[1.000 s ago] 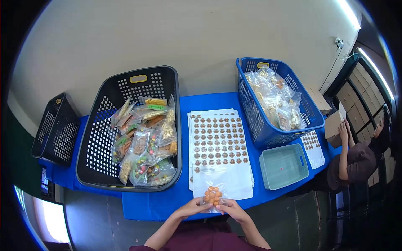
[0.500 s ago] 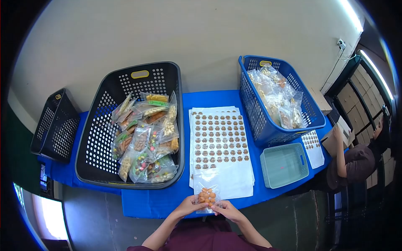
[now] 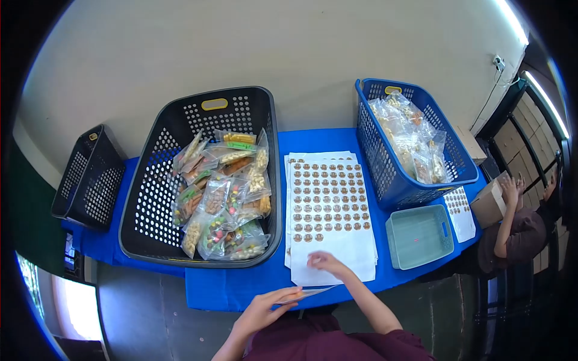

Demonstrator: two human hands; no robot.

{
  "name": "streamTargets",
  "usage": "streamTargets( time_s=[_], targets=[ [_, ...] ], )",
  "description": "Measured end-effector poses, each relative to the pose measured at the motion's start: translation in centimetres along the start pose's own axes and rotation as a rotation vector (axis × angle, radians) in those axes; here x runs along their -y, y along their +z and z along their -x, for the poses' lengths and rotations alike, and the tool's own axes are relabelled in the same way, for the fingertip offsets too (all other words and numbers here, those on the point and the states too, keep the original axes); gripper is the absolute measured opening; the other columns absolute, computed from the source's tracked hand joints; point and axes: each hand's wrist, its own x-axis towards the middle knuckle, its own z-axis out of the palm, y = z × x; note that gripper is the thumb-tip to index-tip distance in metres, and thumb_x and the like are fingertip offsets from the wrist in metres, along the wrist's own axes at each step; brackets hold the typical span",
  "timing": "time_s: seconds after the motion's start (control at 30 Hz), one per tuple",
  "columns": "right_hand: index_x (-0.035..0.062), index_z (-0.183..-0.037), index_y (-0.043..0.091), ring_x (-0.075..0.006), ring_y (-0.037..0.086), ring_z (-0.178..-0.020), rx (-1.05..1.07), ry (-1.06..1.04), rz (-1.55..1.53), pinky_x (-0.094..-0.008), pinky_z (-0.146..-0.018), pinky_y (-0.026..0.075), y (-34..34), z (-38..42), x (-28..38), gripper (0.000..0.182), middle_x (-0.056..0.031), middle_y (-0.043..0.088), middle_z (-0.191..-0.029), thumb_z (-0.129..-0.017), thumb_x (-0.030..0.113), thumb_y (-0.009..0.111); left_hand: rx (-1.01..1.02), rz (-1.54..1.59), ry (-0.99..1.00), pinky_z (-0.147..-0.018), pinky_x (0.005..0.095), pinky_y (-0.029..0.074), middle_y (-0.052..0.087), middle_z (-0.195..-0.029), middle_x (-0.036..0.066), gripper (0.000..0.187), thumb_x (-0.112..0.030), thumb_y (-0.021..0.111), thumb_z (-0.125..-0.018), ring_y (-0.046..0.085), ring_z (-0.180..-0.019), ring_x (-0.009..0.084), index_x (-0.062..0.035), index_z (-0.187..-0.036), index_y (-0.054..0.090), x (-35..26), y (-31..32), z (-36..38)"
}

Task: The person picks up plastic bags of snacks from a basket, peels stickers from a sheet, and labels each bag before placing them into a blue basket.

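My left hand [image 3: 271, 308] is closed on a clear plastic bag [image 3: 308, 293] of orange-brown snacks, now tilted nearly edge-on at the table's front edge. Most of its contents are hidden by the fingers and the angle. Over the lower, bare part of a white sticker sheet [image 3: 352, 259], my right hand [image 3: 328, 263] reaches out with its fingers loosely bent and a little apart; no object shows in it. Rows of round brown stickers [image 3: 326, 199] cover the upper part of that sheet, which lies on a stack of others.
A black basket [image 3: 150, 240] of bagged snacks stands left, a blue basket [image 3: 415, 192] of more bags at back right. Nearby are a green tray [image 3: 397, 240], another sticker sheet [image 3: 460, 222] and a smaller black basket [image 3: 75, 198]. A co-worker [image 3: 521, 234] handles a cardboard box [image 3: 489, 203].
My right hand has let go of the bag and moved up over the sticker sheet. The bag, still in my left hand, has tipped from facing me to nearly edge-on.
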Motion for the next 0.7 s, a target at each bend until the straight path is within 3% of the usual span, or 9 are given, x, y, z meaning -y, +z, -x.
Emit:
streamTargets(
  time_s=[0.03, 0.1, 0.17, 0.2, 0.23, 0.33, 0.43, 0.53, 0.7],
  targets=[
    [0.0017, -0.111, 0.048, -0.0169, 0.055, -0.082, -0.22, -0.011, 0.033, -0.0285, -0.071, 0.043, -0.1, -2.3, -1.5, 0.048, -0.0101, 0.056, -0.096, -0.072, 0.021, 0.066, -0.066, 0.019, 0.099, -0.084, 0.0296, 0.044, 0.059, -0.106, 0.01, 0.028, -0.002, 0.062, -0.075, 0.056, -0.099, 0.0225, -0.0036, -0.103, 0.058, -0.4, -1.1, 0.7],
    [-0.0015, -0.112, 0.044, -0.0265, 0.054, -0.084, -0.514, -0.096, 0.596, -0.0339, -0.073, 0.044, -0.8, -5.5, -2.9, 0.047, -0.015, 0.052, -0.096, -0.072, 0.012, 0.062, -0.396, 0.202, 0.082, -0.074, 0.0329, 0.049, 0.061, -0.092, 0.015, 0.026, -0.012, 0.066, -0.073, 0.06, -0.086, 0.0236, 0.0029, -0.092, 0.057, -2.0, -3.3, 1.9],
    [-0.0026, -0.113, 0.041, -0.0317, 0.051, -0.086, -0.637, -0.241, 0.714, -0.0378, -0.074, 0.043, -1.5, -7.1, -4.9, 0.046, -0.0175, 0.048, -0.095, -0.071, 0.006, 0.058, -0.754, 0.209, 0.282, -0.062, 0.0318, 0.049, 0.057, -0.083, 0.013, 0.043, -0.033, 0.064, -0.077, 0.058, -0.071, 0.0211, 0.0013, -0.097, 0.047, -2.1, -5.8, 1.5],
    [-0.0032, -0.114, 0.04, -0.0344, 0.05, -0.087, -0.698, -0.316, 0.771, -0.0398, -0.075, 0.042, -1.2, -7.3, -4.8, 0.046, -0.0188, 0.046, -0.095, -0.071, 0.003, 0.056, -0.891, 0.142, 0.304, -0.061, 0.0303, 0.048, 0.054, -0.087, 0.012, 0.041, -0.032, 0.06, -0.08, 0.056, -0.072, 0.0193, -0.0003, -0.1, 0.043, -1.7, -7.3, 1.3],
    [-0.0028, -0.117, 0.037, -0.0319, 0.049, -0.092, -0.728, -0.223, 0.789, -0.0377, -0.079, 0.043, -0.5, -7.6, -4.8, 0.052, -0.0177, 0.043, -0.099, -0.068, -0.006, 0.054, -0.86, 0.108, 0.397, -0.064, 0.0293, 0.047, 0.053, -0.092, 0.011, 0.038, -0.027, 0.057, -0.083, 0.055, -0.079, 0.0189, -0.0007, -0.106, 0.041, -1.7, -9.2, 0.8],
    [-0.0022, -0.118, 0.035, -0.034, 0.048, -0.094, -0.8, -0.136, 0.816, -0.0393, -0.079, 0.043, -0.2, -8.4, -5.2, 0.054, -0.0189, 0.042, -0.102, -0.069, -0.004, 0.056, -0.914, 0.262, 0.479, -0.068, 0.0287, 0.047, 0.053, -0.095, 0.01, 0.034, -0.02, 0.052, -0.086, 0.054, -0.083, 0.0179, -0.0009, -0.112, 0.041, -2.1, -11.8, -1.3],
    [-0.0014, -0.118, 0.034, -0.0359, 0.048, -0.096, -0.794, -0.091, 0.683, -0.0405, -0.079, 0.042, -0.3, -7.3, -4.1, 0.055, -0.02, 0.04, -0.104, -0.07, -0.001, 0.058, -1.082, 0.307, 0.416, -0.07, 0.0251, 0.048, 0.056, -0.096, 0.009, 0.031, -0.015, 0.056, -0.084, 0.056, -0.083, 0.0134, 0.0021, -0.107, 0.044, -1.9, -12.3, -3.8],
    [0.0013, -0.115, 0.036, -0.0364, 0.047, -0.097, -0.74, -0.06, 0.712, -0.0409, -0.079, 0.042, -0.5, -6.8, -3.7, 0.05, -0.0197, 0.04, -0.105, -0.071, 0.002, 0.06, -1.058, 0.219, 0.299, -0.073, 0.0243, 0.047, 0.056, -0.096, 0.009, 0.029, -0.011, 0.053, -0.085, 0.056, -0.084, 0.0125, 0.0021, -0.109, 0.045, -1.2, -12.0, -4.5],
    [0.0058, -0.107, 0.04, -0.031, 0.05, -0.087, -0.739, -0.134, 0.688, -0.037, -0.076, 0.043, -1.8, -7.4, -5.0, 0.046, -0.0157, 0.043, -0.099, -0.067, 0.004, 0.064, -1.085, 0.212, 0.29, -0.076, 0.0255, 0.047, 0.054, -0.1, 0.01, 0.03, -0.01, 0.051, -0.086, 0.056, -0.087, 0.0143, 0.0034, -0.112, 0.043, -0.7, -12.0, -4.5]
  ],
)
